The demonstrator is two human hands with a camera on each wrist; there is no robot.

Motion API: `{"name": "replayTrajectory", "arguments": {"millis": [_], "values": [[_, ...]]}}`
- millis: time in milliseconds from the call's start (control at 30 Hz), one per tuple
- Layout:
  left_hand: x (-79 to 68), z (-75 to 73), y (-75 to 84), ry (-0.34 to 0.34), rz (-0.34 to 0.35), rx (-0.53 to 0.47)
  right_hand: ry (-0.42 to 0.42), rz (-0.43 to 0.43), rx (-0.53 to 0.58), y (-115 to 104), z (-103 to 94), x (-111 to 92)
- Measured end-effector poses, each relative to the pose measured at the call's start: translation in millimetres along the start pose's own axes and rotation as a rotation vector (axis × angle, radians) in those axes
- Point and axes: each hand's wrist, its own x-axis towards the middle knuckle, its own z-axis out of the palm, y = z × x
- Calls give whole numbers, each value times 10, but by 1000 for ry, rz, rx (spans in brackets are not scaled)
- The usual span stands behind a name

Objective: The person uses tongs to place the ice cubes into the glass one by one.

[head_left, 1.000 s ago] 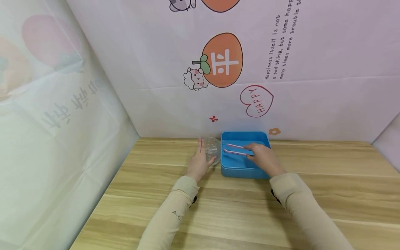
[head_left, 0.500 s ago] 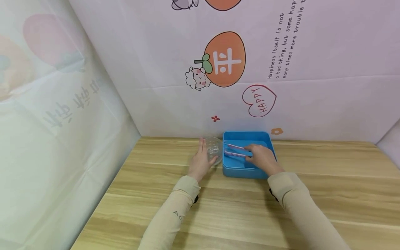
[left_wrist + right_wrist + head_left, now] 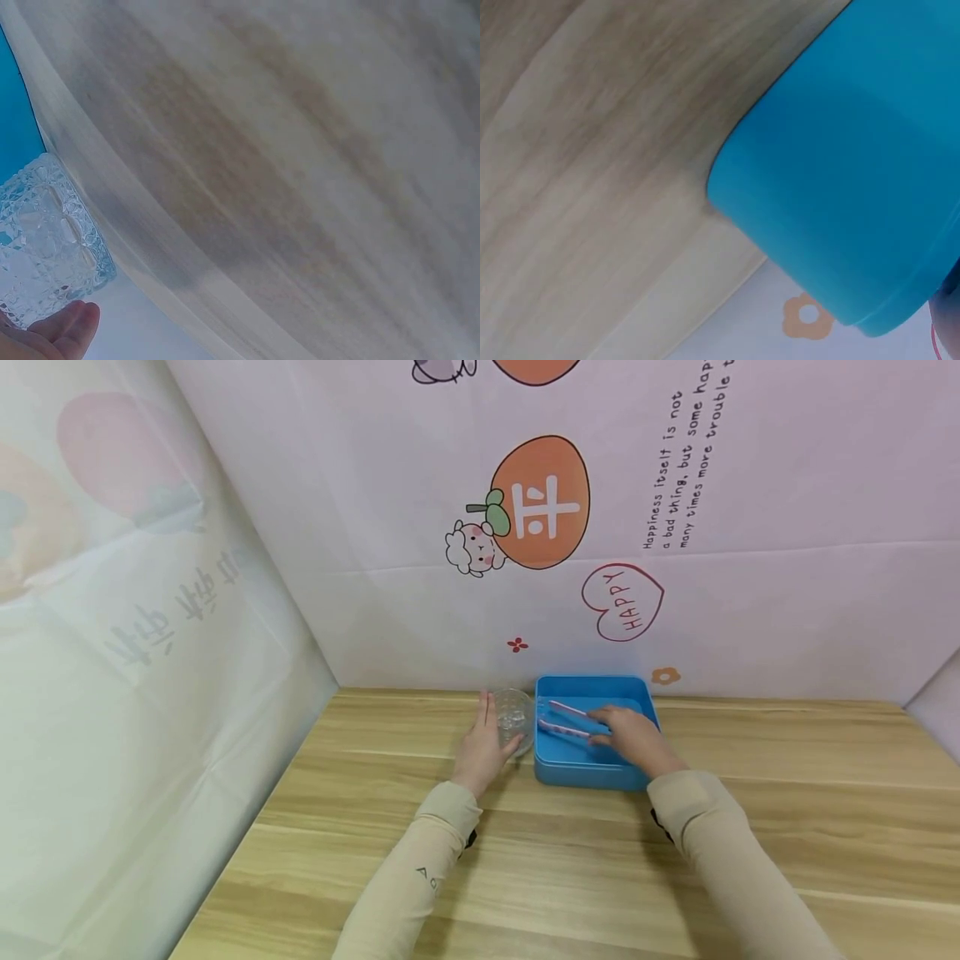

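Observation:
Against the back wall, a clear patterned glass bowl (image 3: 514, 720) stands just left of a blue box (image 3: 585, 774). My left hand (image 3: 480, 750) holds the bowl from its left side, the thumb across its near side. In the left wrist view, fingertips (image 3: 79, 330) lie close by the faceted glass (image 3: 56, 232). My right hand (image 3: 632, 737) grips pink tongs (image 3: 564, 729) above the box's inside. Their two arms stand apart and point left, toward the bowl. Clear bits show around the tong tips, too small to identify. The right wrist view shows mostly the box's outer wall (image 3: 825, 172).
The wood-grain table (image 3: 585, 877) runs toward me and out to both sides. A printed white cloth (image 3: 405, 527) rises directly behind the box and bowl. Another pale cloth (image 3: 150, 760) hangs along the table's left side.
The arms of the tongs have spread slightly apart inside the box. My left hand and the bowl keep their places. The head view has shifted a little.

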Motion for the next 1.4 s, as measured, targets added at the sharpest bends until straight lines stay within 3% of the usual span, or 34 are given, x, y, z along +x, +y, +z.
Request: {"name": "replayTrajectory", "arguments": {"millis": [433, 1400], "values": [[-6, 10, -18, 1, 4, -4, 29, 21, -73, -25, 23, 50], [-6, 8, -10, 12, 9, 12, 51, 17, -14, -13, 57, 52]]}}
